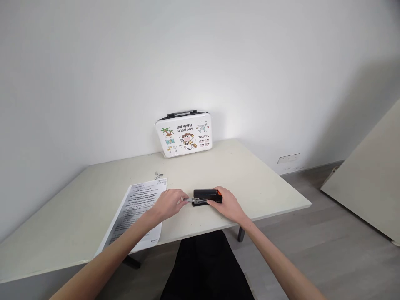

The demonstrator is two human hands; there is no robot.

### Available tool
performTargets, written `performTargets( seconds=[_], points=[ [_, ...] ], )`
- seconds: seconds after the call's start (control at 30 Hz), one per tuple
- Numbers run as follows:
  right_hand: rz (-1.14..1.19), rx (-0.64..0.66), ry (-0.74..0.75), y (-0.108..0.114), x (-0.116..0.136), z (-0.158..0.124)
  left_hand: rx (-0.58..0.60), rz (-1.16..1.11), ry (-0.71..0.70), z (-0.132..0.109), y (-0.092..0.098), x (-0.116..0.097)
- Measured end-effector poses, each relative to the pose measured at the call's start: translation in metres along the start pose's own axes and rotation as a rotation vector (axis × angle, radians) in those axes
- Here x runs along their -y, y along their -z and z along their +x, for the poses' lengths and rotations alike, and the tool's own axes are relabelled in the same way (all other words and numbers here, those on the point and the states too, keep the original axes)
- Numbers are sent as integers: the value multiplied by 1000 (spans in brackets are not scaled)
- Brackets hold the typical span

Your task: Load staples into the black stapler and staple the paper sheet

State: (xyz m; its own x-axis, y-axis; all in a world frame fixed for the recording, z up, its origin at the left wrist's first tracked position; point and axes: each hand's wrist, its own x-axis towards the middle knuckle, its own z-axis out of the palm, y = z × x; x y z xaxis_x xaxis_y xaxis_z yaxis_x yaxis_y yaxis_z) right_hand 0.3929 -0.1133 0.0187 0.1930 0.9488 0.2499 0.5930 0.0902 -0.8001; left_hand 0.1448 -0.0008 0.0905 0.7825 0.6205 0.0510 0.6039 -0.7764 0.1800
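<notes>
A black stapler (204, 193) with a bit of orange at its right end lies on the table in front of me. Around that right end my right hand (229, 204) is closed, thumb along the near side. My left hand (170, 203) pinches a small silver metal piece (189, 200) at the stapler's left end. Whether this piece is a strip of staples or part of the stapler's tray, I cannot tell. Beneath my left hand and forearm, a printed sheet of paper (140, 195) is partly covered. Beyond the sheet lie several small grey staple strips (158, 175).
A white case (184, 135) with cartoon travel prints and a black handle stands against the wall at the back of the white table (250, 179). The table's front edge runs just before my legs. To the right, a white panel (368, 179) stands above the grey floor.
</notes>
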Motion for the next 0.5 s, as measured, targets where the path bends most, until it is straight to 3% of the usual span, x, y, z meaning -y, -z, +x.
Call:
performTargets(
  seconds=[0.33,0.5],
  points=[
    [154,20,55,3,4,-2,12,-72,38,-16,4,17],
    [227,66,87,6,4,-1,20,-199,-125,-17,-2,25]
  ],
)
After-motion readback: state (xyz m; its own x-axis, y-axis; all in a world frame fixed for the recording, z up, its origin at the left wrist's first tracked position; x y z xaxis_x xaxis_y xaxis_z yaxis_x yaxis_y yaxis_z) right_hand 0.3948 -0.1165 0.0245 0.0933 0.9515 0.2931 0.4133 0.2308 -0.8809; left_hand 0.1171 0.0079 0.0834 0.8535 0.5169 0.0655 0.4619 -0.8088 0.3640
